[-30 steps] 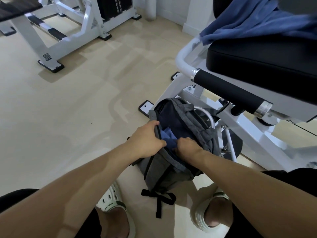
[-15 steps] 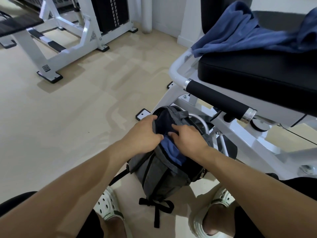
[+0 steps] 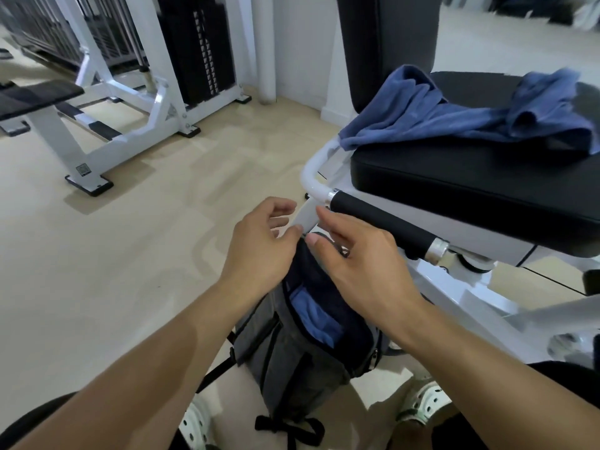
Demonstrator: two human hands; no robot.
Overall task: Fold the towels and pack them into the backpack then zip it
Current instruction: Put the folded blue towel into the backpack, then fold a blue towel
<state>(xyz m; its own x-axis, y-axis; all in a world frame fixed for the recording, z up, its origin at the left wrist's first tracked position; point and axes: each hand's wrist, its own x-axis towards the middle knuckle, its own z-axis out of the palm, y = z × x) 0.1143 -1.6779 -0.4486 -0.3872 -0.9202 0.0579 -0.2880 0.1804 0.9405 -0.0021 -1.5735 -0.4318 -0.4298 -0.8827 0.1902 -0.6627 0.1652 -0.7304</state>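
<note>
A grey backpack (image 3: 292,362) stands unzipped on the floor between my feet. A folded blue towel (image 3: 315,315) lies inside its dark opening. My left hand (image 3: 259,245) hovers at the bag's top left edge, fingers loosely spread, thumb by the rim. Over the top right edge my right hand (image 3: 357,261) has relaxed fingers and holds nothing. A second blue towel (image 3: 454,115) lies crumpled on the black seat (image 3: 470,186) of the gym machine to the right.
The machine's white frame and padded black handle (image 3: 383,222) run just behind my right hand. A white weight machine (image 3: 130,102) with a black bench stands far left. Bare beige floor (image 3: 146,254) lies on my left. My white sandals (image 3: 422,404) flank the bag.
Both hands have come up out of the backpack's opening to its top edge, leaving the folded towel inside. The view has tilted upward.
</note>
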